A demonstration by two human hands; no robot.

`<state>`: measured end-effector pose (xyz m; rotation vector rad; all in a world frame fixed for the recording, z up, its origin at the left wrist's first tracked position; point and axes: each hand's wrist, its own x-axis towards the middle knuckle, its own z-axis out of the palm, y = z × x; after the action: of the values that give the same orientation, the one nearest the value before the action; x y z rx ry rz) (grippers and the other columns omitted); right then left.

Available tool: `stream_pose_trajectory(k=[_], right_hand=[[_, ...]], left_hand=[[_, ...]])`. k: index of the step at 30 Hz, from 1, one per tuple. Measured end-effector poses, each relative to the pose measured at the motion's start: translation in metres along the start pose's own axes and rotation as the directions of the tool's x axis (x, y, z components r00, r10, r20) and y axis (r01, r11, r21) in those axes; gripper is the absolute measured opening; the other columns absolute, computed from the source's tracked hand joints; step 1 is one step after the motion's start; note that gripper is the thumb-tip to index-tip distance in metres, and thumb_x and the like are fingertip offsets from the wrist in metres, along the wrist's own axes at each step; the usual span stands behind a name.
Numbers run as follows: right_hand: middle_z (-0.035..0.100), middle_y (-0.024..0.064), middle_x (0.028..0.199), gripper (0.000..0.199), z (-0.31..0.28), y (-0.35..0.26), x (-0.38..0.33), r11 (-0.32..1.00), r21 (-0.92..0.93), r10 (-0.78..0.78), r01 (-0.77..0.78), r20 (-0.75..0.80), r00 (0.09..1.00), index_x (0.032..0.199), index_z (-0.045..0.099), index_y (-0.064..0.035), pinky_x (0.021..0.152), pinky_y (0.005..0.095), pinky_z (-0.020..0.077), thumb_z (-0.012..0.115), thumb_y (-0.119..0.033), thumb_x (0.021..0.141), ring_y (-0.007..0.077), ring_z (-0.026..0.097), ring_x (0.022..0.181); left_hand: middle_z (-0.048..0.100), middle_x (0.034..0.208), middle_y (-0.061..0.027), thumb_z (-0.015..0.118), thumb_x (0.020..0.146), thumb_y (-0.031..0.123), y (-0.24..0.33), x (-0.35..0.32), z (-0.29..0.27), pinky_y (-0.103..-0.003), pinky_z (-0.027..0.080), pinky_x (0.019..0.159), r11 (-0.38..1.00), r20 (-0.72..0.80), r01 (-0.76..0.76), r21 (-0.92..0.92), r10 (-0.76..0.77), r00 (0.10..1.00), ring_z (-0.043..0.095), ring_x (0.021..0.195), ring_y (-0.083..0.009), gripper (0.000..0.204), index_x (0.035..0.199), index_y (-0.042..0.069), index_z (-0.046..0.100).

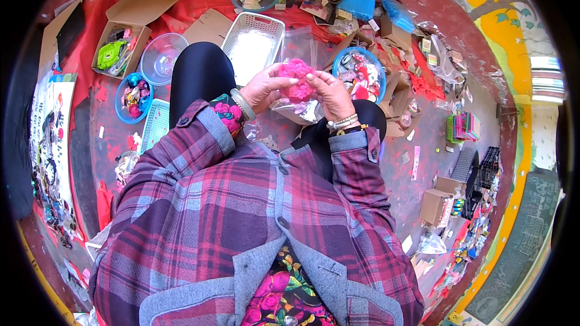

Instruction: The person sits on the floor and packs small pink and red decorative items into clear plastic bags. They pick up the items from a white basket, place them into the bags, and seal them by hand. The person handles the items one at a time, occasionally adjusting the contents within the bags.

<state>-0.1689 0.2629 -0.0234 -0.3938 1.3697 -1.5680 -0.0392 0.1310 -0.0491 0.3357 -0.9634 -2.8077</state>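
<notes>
Above my lap, both hands pinch a bright pink, ruffled, soft piece; whether it is a scrunchie or a fabric flower I cannot tell. My left hand grips its left edge between thumb and fingers. On its right edge, the thumb and fingertips of my right hand are closed. Just beyond the hands is a clear plastic bag. Some silvery clear wrapping shows below the pink piece, partly hidden by my hands. A white basket stands beyond my left hand.
A blue-rimmed basin of small red and white items stands beside my right knee. On the left are a clear basin, a blue bowl, a turquoise basket and an open cardboard box. Cartons sit at right.
</notes>
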Motion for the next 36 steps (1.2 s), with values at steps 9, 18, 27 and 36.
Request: stream_pose_trajectory(k=[9, 18, 27, 36], right_hand=[[0.055, 0.0118, 0.109, 0.054, 0.014, 0.012, 0.004, 0.994, -0.07, -0.085, 0.089, 0.059, 0.995, 0.118, 0.042, 0.0059, 0.085, 0.0279, 0.0447, 0.07, -0.016, 0.077, 0.016, 0.054, 0.098], [0.061, 0.0082, 0.095, 0.035, 0.009, 0.014, 0.005, 0.998, 0.053, 0.01, -0.012, 0.047, 0.999, 0.106, 0.052, 0.0036, 0.075, 0.0259, 0.0476, 0.068, -0.007, 0.076, 0.0138, 0.06, 0.083], [0.063, 0.008, 0.088, 0.024, 0.002, 0.017, 0.004, 0.999, 0.053, 0.003, -0.003, -0.002, 1.0, 0.096, 0.058, 0.0032, 0.073, 0.0257, 0.0483, 0.067, -0.004, 0.075, 0.0136, 0.061, 0.079], [0.062, 0.0081, 0.09, 0.029, 0.012, 0.012, 0.004, 0.999, 0.046, 0.012, -0.013, 0.034, 0.999, 0.099, 0.057, 0.0036, 0.071, 0.0246, 0.0492, 0.069, -0.011, 0.077, 0.0131, 0.06, 0.081]], left_hand=[[0.061, 0.091, -0.0057, 0.066, 0.079, 0.011, -0.003, 0.006, -0.003, -0.027, 0.049, 0.072, 0.99, -0.232, -0.108, 0.091, 0.127, 0.965, 0.059, 0.08, -0.0136, 0.024, 0.1, 0.002, 0.056], [0.062, 0.089, -0.0026, 0.066, 0.08, 0.012, -0.003, 0.001, 0.0, -0.024, 0.046, 0.074, 0.951, -0.179, -0.112, 0.288, 0.168, 0.969, 0.058, 0.081, -0.0108, 0.021, 0.098, 0.002, 0.06], [0.06, 0.093, -0.0081, 0.063, 0.082, 0.015, 0.002, 0.004, 0.005, -0.03, 0.051, 0.075, 1.0, -0.117, 0.017, -0.02, -0.019, 0.993, 0.062, 0.081, -0.0173, 0.029, 0.104, 0.001, 0.053], [0.061, 0.09, -0.0036, 0.061, 0.084, 0.016, 0.0, 0.004, -0.003, -0.025, 0.046, 0.075, 0.99, -0.209, -0.05, 0.13, 0.077, 0.975, 0.058, 0.081, -0.0112, 0.02, 0.099, 0.004, 0.058]])
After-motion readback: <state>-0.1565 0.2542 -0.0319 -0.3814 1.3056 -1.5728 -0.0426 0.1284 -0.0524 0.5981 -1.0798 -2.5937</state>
